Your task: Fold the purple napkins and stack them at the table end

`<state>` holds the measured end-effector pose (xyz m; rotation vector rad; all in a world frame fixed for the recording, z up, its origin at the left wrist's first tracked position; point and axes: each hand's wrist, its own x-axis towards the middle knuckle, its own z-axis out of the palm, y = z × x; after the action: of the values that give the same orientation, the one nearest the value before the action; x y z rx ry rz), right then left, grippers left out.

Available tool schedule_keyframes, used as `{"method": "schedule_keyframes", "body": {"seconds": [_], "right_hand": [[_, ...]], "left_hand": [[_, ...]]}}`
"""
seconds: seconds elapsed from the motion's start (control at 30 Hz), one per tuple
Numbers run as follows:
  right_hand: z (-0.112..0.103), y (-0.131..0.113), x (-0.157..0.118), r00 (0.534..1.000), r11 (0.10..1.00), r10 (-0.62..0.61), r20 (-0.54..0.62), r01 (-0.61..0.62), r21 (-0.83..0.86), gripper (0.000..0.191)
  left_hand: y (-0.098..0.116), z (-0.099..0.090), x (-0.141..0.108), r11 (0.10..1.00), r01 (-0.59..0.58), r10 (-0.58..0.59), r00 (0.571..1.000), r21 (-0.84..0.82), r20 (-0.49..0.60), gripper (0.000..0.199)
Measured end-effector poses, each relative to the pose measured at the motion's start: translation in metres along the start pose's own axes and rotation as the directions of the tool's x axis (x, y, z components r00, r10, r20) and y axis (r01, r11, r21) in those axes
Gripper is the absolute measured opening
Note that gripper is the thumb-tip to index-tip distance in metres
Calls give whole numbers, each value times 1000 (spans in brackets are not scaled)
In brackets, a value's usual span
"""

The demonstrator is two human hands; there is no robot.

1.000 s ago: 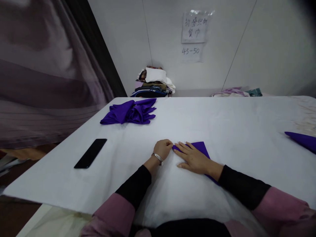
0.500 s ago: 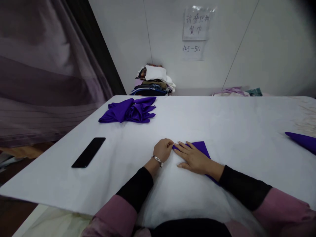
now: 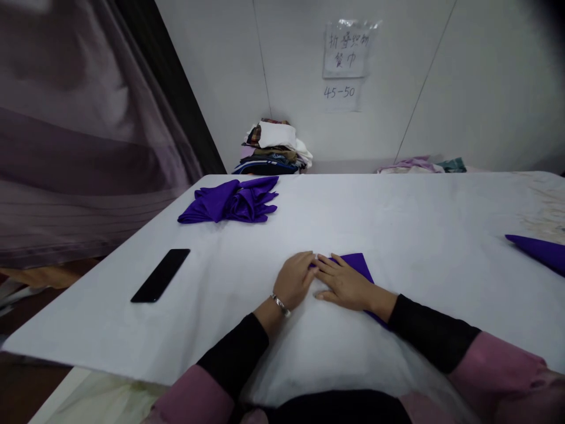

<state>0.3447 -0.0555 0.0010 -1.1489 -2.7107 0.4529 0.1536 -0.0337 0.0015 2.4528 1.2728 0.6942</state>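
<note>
A folded purple cloth napkin [image 3: 358, 265] lies on the white table in front of me, partly covered by my hands. My right hand [image 3: 344, 284] rests flat across it, fingers outstretched and a little apart. At the napkin's left tip, my left hand [image 3: 295, 279] has its fingers closed together on the cloth, touching the right fingertips. The tip itself is mostly hidden under the fingers.
A crumpled heap of purple napkins [image 3: 229, 200] lies at the table's far left. Nearer sits a black phone [image 3: 161, 275]. Another folded purple cloth [image 3: 538, 250] reaches in from the right edge. Stacked clothes [image 3: 273, 147] stand behind the table.
My left hand has shifted slightly right and its fingers now meet the right fingertips over the napkin's tip. The right hand stays flat in nearly the same place.
</note>
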Motion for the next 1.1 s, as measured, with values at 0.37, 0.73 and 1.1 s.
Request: {"method": "schedule_keyframes", "body": {"seconds": [0.37,0.73,1.1], "right_hand": [[7,5,-2,1000,1000,-10,10,10,-24,70],[-19,18,-17,994,981,76,-77,-61,185,77],[2,19,-44,957,952,273,-97,-283,-119,78]], "left_hand": [[6,17,-17,987,9,-48,968,159,248,82],[12,14,-17,974,13,-73,962,226,262,87],[11,15,-16,962,27,-104,956,271,273,91]]}}
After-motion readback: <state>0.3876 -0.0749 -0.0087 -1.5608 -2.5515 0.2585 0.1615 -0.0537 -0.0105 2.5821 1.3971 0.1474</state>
